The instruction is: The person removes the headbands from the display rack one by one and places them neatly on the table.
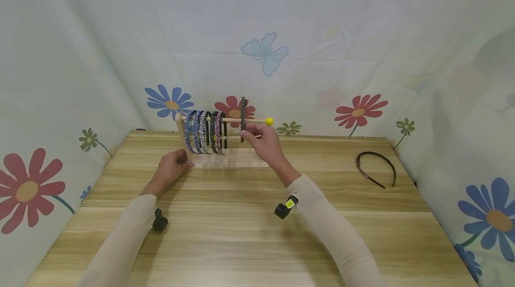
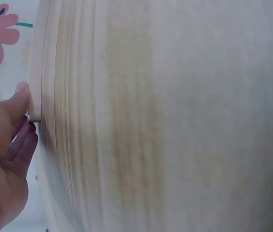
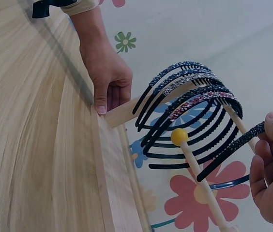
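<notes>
A wooden rack [image 1: 233, 158] with a flat base, an upright and horizontal rods stands toward the back of the table. Several glittery headbands [image 3: 194, 99] in blue, silver, black and pink hang on its rods, bunched near the upright. My left hand [image 1: 170, 168] pinches the end of the base, thumb on one face and fingers on the other, as the left wrist view shows. With thumb and fingers, my right hand [image 1: 265, 141] grips a dark glittery headband [image 3: 243, 141] placed at the rods, near the yellow ball [image 1: 269, 121] on one rod's tip, apart from the others.
Another black headband [image 1: 359, 167] with a glittery section lies on the right of the wooden table [image 1: 225, 233]. A patterned cloth [image 1: 314, 72] with flowers and butterflies hangs behind and beside the table.
</notes>
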`<state>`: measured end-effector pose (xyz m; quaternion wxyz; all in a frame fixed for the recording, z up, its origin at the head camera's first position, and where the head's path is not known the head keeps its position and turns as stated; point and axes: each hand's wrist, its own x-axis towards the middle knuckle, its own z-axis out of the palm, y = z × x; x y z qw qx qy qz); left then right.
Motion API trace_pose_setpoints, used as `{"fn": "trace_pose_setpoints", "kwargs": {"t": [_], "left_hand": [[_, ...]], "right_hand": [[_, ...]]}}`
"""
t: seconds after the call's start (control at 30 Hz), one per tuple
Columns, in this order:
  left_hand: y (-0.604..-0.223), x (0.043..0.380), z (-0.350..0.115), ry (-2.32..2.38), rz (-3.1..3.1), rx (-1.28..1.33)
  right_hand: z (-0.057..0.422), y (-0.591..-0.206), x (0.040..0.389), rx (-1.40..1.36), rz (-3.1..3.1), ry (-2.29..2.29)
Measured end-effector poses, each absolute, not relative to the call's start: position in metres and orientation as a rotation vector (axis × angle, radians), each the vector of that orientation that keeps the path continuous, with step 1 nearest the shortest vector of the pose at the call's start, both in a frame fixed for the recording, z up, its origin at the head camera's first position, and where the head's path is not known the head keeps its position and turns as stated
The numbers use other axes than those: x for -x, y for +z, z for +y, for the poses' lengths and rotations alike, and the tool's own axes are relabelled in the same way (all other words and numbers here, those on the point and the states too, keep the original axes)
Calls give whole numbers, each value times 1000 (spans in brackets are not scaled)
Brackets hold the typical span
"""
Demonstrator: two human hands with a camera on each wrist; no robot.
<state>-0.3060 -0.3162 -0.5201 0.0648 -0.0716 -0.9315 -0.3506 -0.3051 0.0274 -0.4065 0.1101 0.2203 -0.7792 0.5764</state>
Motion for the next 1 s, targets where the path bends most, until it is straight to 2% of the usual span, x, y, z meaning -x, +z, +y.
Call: {"fn": "trace_pose_setpoints", "kwargs": {"t": [1.0], "left_hand": [[-521, 305, -316, -1091, -2809, 225]], "right_hand": [[65, -385, 305, -590, -2248, 1662]]}}
